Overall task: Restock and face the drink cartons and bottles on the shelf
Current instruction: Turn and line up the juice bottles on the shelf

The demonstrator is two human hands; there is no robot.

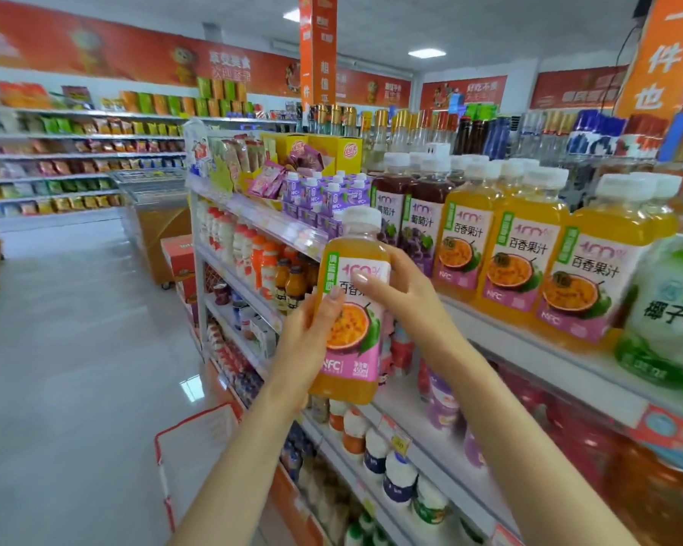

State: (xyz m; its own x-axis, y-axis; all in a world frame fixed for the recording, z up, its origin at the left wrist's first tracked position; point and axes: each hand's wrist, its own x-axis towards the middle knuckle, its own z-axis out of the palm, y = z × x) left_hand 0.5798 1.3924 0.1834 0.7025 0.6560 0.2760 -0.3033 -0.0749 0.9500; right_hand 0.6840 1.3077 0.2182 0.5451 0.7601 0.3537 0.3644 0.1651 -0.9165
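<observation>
**Passion-fruit bottle held in both hands, off the shelf**

The passion-fruit juice bottle (351, 309) is up in the air, close to upright, with its white cap on top and its label facing the camera. It stands on nothing.

The left hand (308, 340) grips the bottle's lower left side, fingers curled behind it and the thumb lying on the label. The right hand (403, 293) wraps the bottle's right side higher up, with a fingertip pressed on the label's front.

Right of the held bottle runs the top shelf (529, 348). On it, a row of matching passion-fruit bottles (517, 246) stands upright, labels forward. Between that row and the held bottle are dark grape juice bottles (418, 222), just behind the right hand. Beyond the row, farthest from the held bottle, stands a green coconut water bottle (671, 309). Behind the held bottle's cap and to its left sit small purple cartons (324, 199), packed together. Below the held bottle, the lower shelves hold more small bottles.
</observation>
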